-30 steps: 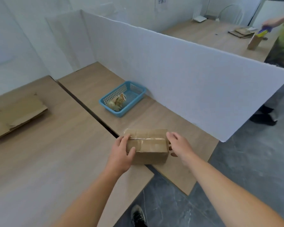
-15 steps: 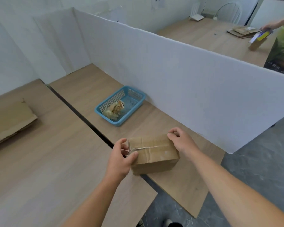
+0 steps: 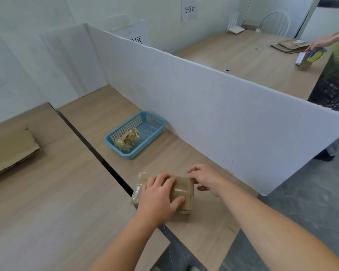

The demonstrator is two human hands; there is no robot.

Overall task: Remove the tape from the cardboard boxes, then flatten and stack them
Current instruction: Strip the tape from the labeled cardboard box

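Head view, and what I see from where I stand is a small brown cardboard box (image 3: 183, 195) low in the middle of the frame. It sits on the right one of two pale wooden tabletops (image 3: 98, 114), just beside the dark gap between them. The left hand (image 3: 157, 199) lies across the box's top with fingers spread and nearly straight and the thumb out along the near side. To my eye it is pressing down to pin the box so it cannot slide. The right hand (image 3: 205, 178) is at the box's right end, fingers loosely bent toward the far corner and thumb held apart, with nothing visibly between them. I take it to be feeling for a tape edge. Wrinkled clear tape (image 3: 137, 191) shows at the left end, so peeling looks unfinished.

Toward the centre, a blue plastic mesh basket (image 3: 155, 122) holds a crumpled wad of tape (image 3: 127, 139), probably kept near for the scraps. Flattened brown cardboard (image 3: 10, 147) lies at the left edge, likely where the stack is being built. A white foam partition board (image 3: 203, 106) fences the right side.
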